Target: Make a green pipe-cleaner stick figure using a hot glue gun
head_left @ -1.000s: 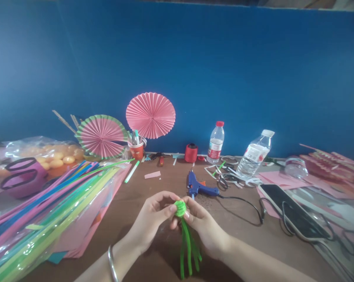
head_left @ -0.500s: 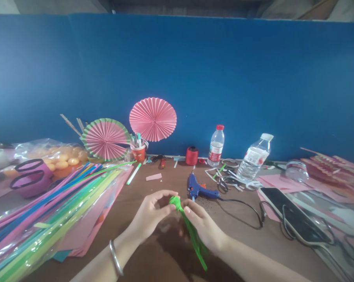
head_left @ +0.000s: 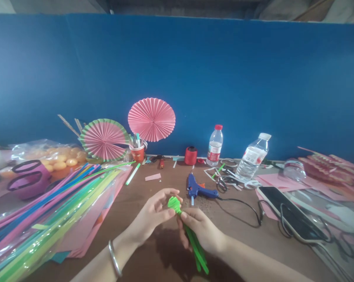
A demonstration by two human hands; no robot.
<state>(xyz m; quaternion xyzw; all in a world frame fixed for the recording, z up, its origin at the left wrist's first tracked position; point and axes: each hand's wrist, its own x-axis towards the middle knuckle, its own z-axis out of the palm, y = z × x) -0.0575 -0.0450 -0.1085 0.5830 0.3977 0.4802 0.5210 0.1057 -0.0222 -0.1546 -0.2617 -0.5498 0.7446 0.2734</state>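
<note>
Bright green pipe cleaners (head_left: 174,203) are coiled into a small rounded head at one end, above the brown table. Their loose tails (head_left: 198,254) hang down below my right hand. My left hand (head_left: 153,209), with a silver bangle on its wrist, curls round the coiled head, thumb and fingers gripping its side. Just under the head, my right hand (head_left: 200,227) pinches the stems between thumb and fingers. Part of the stems is hidden behind that hand. Beyond the hands lies a blue glue gun (head_left: 199,188) with a dark cord.
Bagged coloured pipe cleaners (head_left: 68,211) cover the left side. Pleated pink paper fans (head_left: 152,119) stand by a red cup of pens (head_left: 138,153). To the right are a tilted water bottle (head_left: 251,158), a red-capped bottle (head_left: 215,149), scraps and a phone (head_left: 293,213) with cables.
My right hand has turned, so the coiled green head shows more fully and the tails are gathered lower in my grip. My left hand has shifted slightly left and its fingers have loosened a little.
</note>
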